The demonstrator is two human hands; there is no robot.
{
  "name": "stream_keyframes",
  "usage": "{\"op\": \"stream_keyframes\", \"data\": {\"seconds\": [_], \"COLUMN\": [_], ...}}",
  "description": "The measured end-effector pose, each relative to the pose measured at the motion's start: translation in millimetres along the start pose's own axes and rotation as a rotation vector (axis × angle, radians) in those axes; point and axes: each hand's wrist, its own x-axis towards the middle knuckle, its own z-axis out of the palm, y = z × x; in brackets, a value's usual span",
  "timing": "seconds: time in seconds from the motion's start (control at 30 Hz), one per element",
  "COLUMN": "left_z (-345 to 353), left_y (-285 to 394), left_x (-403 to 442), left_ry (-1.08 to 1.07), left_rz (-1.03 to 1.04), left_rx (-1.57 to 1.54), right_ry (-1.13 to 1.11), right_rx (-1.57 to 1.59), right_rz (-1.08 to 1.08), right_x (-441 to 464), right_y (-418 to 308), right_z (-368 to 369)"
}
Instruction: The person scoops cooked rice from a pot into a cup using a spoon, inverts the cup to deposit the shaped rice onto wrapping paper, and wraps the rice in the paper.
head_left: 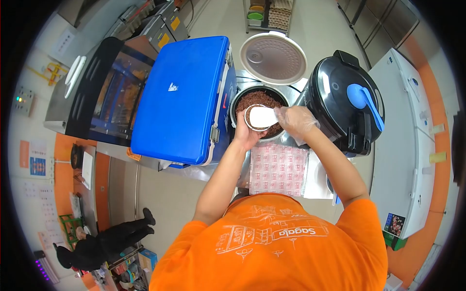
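Note:
My left hand [245, 133] is wrapped round a small round bowl [254, 129] with a pale rim. Wearing a clear plastic glove, my right hand [297, 121] grips a white rice paddle [262, 117]. The paddle's flat blade lies over the bowl's mouth and hides most of what is inside; a little reddish-brown rice shows at its edge. Both hands are above an open pot [234, 104] of reddish-brown cooked rice [257, 96]. Behind the pot, its round lid [273, 58] stands raised.
A large blue cooler box [179, 102] stands left of the pot. On the right, a black lidded cooker [335, 92] carries a blue ladle [361, 99]. Printed wrapping paper [277, 169] lies in front. A white chest freezer [403, 126] stands farther right; a person in black [107, 242] is at lower left.

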Motion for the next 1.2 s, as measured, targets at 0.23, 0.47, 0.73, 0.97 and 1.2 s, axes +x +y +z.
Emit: {"op": "stream_keyframes", "data": {"seconds": [0.23, 0.47, 0.73, 0.97, 1.2], "left_z": [-5.6, -15.1, -36.1, -20.4, -1.7], "left_y": [2.3, -8.4, -13.0, -9.1, -13.9], "left_x": [-41.4, -68.4, -77.9, -58.1, -2.8], "left_ry": [0.139, 0.128, 0.113, 0.215, 0.268], "left_rz": [0.038, 0.043, 0.061, 0.092, 0.083], "left_rx": [-0.15, -0.159, -0.169, -0.063, -0.02], "right_ry": [-0.075, -0.105, -0.383, -0.069, 0.119], "right_rx": [-0.096, -0.046, 0.171, 0.335, 0.235], "right_rz": [0.289, 0.258, 0.271, 0.327, 0.36], "right_x": [18.5, 71.6, 61.6, 33.4, -3.2], "right_y": [10.4, 0.1, -7.8, 29.9, 9.1], "right_z": [0.1, 72.6, 81.5, 76.4, 16.2]}}
